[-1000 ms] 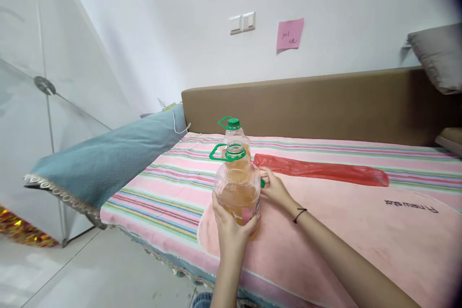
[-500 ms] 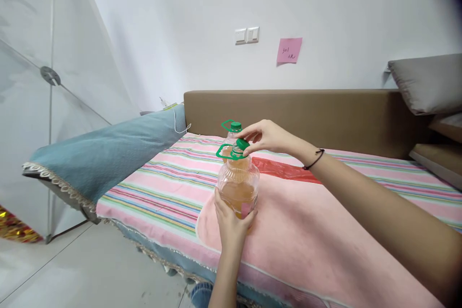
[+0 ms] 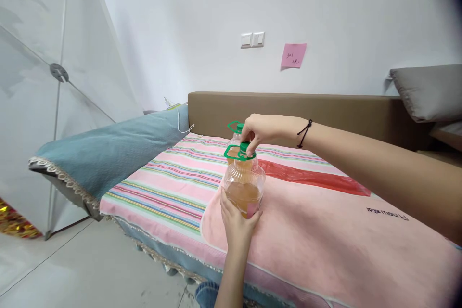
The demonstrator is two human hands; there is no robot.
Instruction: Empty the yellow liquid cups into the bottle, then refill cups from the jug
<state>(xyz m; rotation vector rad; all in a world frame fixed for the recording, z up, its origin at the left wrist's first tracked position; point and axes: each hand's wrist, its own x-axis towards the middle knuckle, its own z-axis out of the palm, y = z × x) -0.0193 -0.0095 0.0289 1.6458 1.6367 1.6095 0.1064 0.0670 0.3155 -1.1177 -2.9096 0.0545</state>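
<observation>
A clear plastic bottle [image 3: 244, 191] of amber liquid stands upright on a pink mat [image 3: 288, 236]. Its neck carries a green ring handle [image 3: 230, 153]. My left hand [image 3: 238, 224] is wrapped round the lower part of the bottle. At the top, my right hand [image 3: 254, 134] grips the green cap [image 3: 244, 147] between thumb and fingers; the cap sits level on the neck. Right behind stands a second, similar bottle [image 3: 233, 143] with a green cap [image 3: 240, 127] and handle, partly hidden by the front bottle and my right hand.
A red plastic bag [image 3: 310, 177] lies flat behind the mat on the striped sofa cover [image 3: 169, 180]. The brown backrest [image 3: 325, 118] runs along the wall. A blue-covered armrest [image 3: 111, 147] is at left, a grey cushion [image 3: 429, 91] at right.
The cap was tilted on the neck and now sits level. My right hand has turned, its fingers now curling down over the cap. The view has shifted slightly.
</observation>
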